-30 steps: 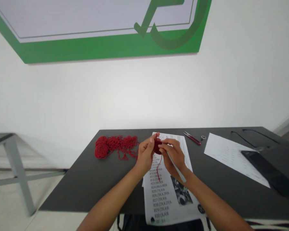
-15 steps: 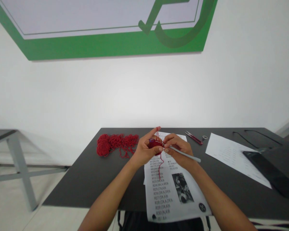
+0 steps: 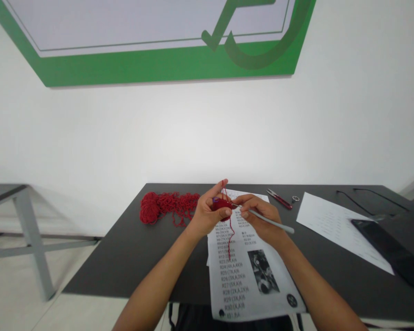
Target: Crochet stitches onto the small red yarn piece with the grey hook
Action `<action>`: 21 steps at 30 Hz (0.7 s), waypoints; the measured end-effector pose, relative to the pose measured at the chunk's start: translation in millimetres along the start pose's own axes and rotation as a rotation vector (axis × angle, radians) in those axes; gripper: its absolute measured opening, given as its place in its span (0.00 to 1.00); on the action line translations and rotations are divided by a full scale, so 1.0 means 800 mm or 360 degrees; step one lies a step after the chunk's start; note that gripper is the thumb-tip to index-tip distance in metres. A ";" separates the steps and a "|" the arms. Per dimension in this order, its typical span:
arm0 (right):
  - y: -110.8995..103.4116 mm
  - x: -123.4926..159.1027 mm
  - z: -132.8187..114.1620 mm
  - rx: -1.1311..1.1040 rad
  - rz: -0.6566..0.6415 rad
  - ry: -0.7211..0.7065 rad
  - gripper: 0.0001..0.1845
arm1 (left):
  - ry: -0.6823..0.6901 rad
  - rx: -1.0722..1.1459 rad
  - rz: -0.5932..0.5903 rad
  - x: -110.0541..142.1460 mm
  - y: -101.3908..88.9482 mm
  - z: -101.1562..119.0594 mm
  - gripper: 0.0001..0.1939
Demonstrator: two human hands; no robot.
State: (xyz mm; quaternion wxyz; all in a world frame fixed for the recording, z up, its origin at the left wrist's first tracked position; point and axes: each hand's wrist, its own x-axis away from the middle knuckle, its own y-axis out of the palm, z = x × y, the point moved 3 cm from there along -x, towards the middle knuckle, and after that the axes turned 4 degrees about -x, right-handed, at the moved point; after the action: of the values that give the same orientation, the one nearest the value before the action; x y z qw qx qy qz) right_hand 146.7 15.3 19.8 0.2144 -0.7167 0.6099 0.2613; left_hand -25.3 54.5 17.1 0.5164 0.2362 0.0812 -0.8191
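My left hand [image 3: 207, 212] pinches a small red crochet piece [image 3: 222, 209] between thumb and fingers, its index finger raised with red yarn looped over it. A purple marker shows on the piece's left side. In my right hand [image 3: 261, 216] is a crochet hook [image 3: 272, 222] with a pale grey handle, gripped like a pen; its metal tip meets the right edge of the red piece. A loose red yarn tail hangs down over a printed pattern sheet [image 3: 234, 285] below my hands. To the left lies a ball of red yarn [image 3: 149, 209] with tangled strands.
Thread snips [image 3: 279, 199] and a small ring [image 3: 296, 198] lie at the back right. Farther right are another white sheet [image 3: 331, 230], a dark phone [image 3: 382, 246] and eyeglasses [image 3: 362, 202]. The dark table [image 3: 124, 266] stands against a white wall.
My right hand has drawn slightly right, away from the left, so more of the hook's metal shaft shows. My left hand still holds the crochet piece.
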 end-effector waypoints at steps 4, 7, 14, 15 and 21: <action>0.011 0.009 0.011 -0.0230 0.0168 0.0148 0.07 | 0.0099 0.0012 0.0068 -0.002 0.000 0.004 0.46; 0.018 0.010 0.018 -0.0515 0.0294 0.0198 0.09 | 0.0055 -0.0050 0.0053 -0.001 0.004 0.005 0.45; 0.022 0.000 0.025 -0.0851 0.0178 0.0470 0.18 | -0.0068 0.0007 -0.0046 0.004 0.012 0.007 0.47; 0.020 0.000 0.025 -0.0823 0.0163 0.0457 0.18 | -0.0079 0.0010 -0.0047 0.005 0.011 0.008 0.48; 0.001 -0.001 0.003 0.0088 -0.0039 -0.0057 0.11 | -0.0093 0.0011 0.0006 0.001 0.001 0.013 0.48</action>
State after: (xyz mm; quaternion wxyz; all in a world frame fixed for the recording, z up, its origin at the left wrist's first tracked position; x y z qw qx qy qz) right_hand 145.5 17.4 18.4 0.2482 -0.7131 0.6042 0.2546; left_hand -27.8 49.3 25.5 0.5194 0.2142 0.0628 -0.8249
